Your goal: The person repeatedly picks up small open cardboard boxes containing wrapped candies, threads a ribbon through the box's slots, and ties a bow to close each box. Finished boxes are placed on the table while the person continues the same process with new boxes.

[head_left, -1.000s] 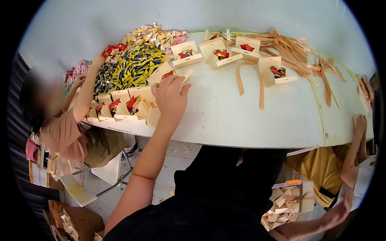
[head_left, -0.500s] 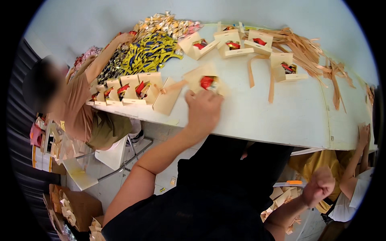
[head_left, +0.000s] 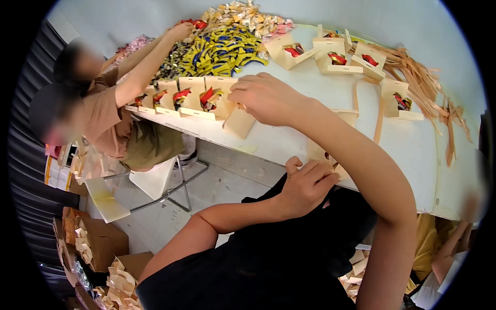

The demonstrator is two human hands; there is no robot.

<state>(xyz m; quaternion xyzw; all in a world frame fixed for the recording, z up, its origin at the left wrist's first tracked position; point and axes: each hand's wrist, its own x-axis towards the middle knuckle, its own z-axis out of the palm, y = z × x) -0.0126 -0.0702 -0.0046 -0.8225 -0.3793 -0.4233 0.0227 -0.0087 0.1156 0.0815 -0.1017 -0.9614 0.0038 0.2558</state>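
Head view: left hand (head_left: 310, 187) curled at open box (head_left: 315, 150), right hand (head_left: 266, 98) at second box (head_left: 239, 124) (grips unclear)

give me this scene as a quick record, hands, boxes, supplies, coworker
left hand: near table edge, at an open box partly hidden behind right forearm
right hand: at a closed box ending the row
boxes: open row at left, more open boxes farther back
supplies: heaped yellow-and-blue packets, tan ribbons
coworker: hand at red packets
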